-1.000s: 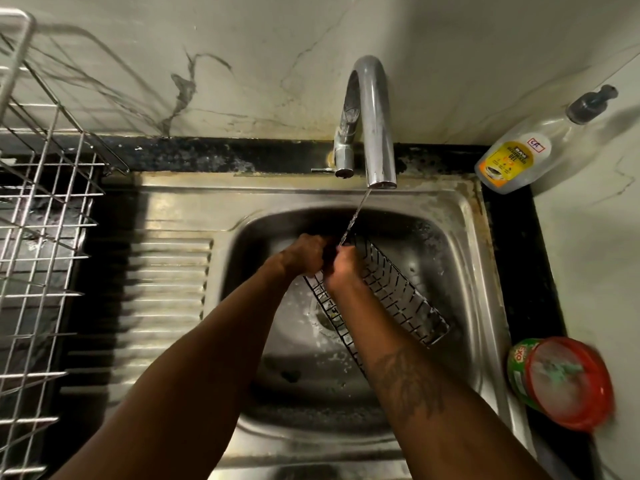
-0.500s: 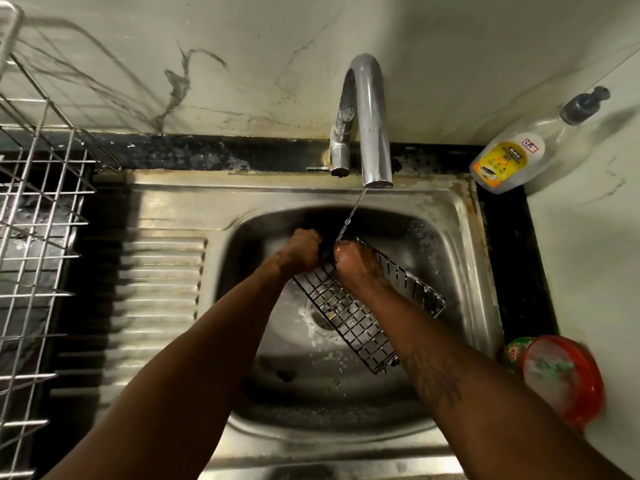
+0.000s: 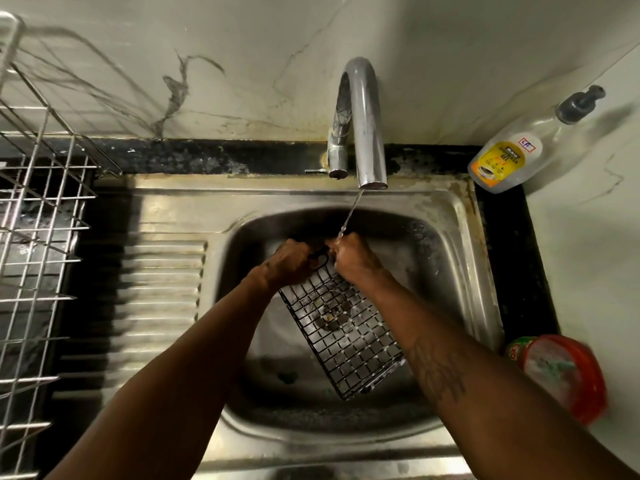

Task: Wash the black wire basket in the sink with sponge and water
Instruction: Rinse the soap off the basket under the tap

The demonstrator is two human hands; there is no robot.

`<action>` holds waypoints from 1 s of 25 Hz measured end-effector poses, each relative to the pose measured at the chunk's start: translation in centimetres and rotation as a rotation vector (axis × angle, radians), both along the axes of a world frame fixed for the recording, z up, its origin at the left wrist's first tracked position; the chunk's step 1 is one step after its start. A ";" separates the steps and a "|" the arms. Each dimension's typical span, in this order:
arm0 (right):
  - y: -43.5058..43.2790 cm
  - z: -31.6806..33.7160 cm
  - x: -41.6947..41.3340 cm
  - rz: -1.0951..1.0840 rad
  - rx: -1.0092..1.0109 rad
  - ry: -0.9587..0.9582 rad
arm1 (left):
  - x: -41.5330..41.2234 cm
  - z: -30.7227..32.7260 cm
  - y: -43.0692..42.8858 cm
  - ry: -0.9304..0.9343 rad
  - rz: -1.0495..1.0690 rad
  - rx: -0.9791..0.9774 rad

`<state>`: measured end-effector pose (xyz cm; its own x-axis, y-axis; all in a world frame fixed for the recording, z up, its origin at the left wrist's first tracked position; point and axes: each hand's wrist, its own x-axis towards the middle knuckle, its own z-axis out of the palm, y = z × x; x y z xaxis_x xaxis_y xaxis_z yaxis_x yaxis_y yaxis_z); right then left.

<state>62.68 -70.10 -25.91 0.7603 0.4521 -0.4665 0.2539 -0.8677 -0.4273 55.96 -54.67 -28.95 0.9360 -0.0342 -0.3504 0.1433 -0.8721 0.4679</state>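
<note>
The black wire basket (image 3: 341,327) has swung toward the sink's (image 3: 450,271) near edge, below left hand (image 3: 291,263) and right hand (image 3: 351,256), both apparently gripping it.

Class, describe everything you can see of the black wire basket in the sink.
The basket is a long rectangular tray of thin black wire, a square grid with low sides, wet and flecked with white. It hangs tilted over the sink basin, far end high, near end low; the drain shows through its mesh. The left hand and right hand grip its far end, under the stream from the tap.
</note>
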 end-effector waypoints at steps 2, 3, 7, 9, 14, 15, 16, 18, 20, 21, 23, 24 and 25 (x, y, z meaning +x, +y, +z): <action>0.3 0.4 -0.3 0.011 0.011 -0.019 | -0.3 -0.1 0.2 0.004 0.003 -0.004; 0.4 0.5 -0.3 0.023 0.001 -0.047 | -0.5 -0.2 0.5 0.013 -0.007 -0.015; 0.9 0.9 -0.8 0.134 -0.058 -0.092 | -1.1 -0.4 0.9 0.067 0.014 -0.037; 1.2 0.0 -0.8 0.140 -0.057 -0.089 | -0.8 -0.6 0.7 0.039 -0.001 -0.017; 1.8 -0.7 0.3 -0.157 0.024 -0.036 | 1.4 -0.6 0.3 0.017 -0.012 -0.026; 1.6 -0.9 0.5 -0.209 0.045 -0.014 | 1.8 -0.5 0.2 0.024 -0.006 -0.038; 1.3 -0.7 0.6 -0.259 0.060 0.007 | 2.1 -0.4 0.0 0.044 0.002 -0.053; 0.6 -0.6 1.0 -0.315 0.054 0.016 | 2.9 -0.3 -0.4 0.072 0.017 -0.081; 0.0 -0.6 1.8 -0.333 0.065 0.010 | 3.7 -0.3 -0.6 0.104 0.064 -0.076; -0.3 -0.4 2.2 -0.332 0.070 0.026 | 4.0 -0.5 -0.9 0.127 0.084 -0.073; -0.6 0.0 3.0 -0.303 0.068 0.096 | 4.4 -0.6 -1.3 0.189 0.080 -0.079; -0.8 0.0 3.3 -0.276 0.054 0.115 | 4.4 -0.7 -1.6 0.215 0.085 -0.087; -0.9 0.0 3.5 -0.247 0.023 0.106 | 4.4 -0.7 -2.0 0.229 0.099 -0.112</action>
<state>66.20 -70.97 -25.92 0.7962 0.2706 -0.5412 -0.0112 -0.8877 -0.4603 60.34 -56.65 -29.67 0.8337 0.0033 -0.5522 0.3383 -0.7934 0.5061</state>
